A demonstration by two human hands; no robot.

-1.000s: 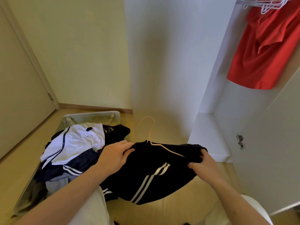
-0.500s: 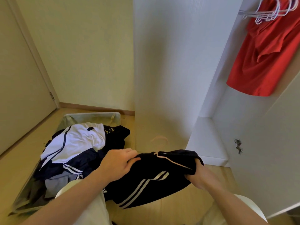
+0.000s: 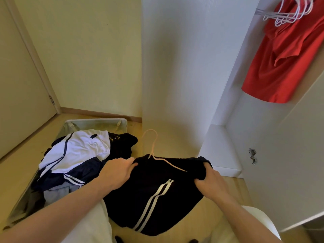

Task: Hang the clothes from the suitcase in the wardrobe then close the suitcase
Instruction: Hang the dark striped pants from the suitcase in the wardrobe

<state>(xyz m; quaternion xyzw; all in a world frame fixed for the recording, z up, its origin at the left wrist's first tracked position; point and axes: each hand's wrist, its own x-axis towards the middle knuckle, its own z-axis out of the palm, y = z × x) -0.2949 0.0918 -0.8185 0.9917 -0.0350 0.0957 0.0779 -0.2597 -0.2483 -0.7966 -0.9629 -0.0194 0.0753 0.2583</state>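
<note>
Black striped garment (image 3: 154, 193) stretched across lower centre of frame, pale hanger (image 3: 158, 157) threaded through its top edge, hook pointing up and away. Left hand (image 3: 116, 172) pinching the left end beside the hanger neck; right hand (image 3: 208, 181) curled round the bunched right end. Long axis running left to right between both grips. Wardrobe rail (image 3: 263, 12) far off at upper right, nearer the right hand. Open suitcase (image 3: 98, 122) at left, full of clothes.

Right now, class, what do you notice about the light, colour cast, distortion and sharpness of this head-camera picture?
Head view: warm yellowish light tints the walls and floor; the wide lens bows the wardrobe edges and the door frame; the black garment is so dark that its folds vanish, only the white stripes read; the pale hanger nearly blends into the floor; both hands look sharp, no motion blur.
</note>
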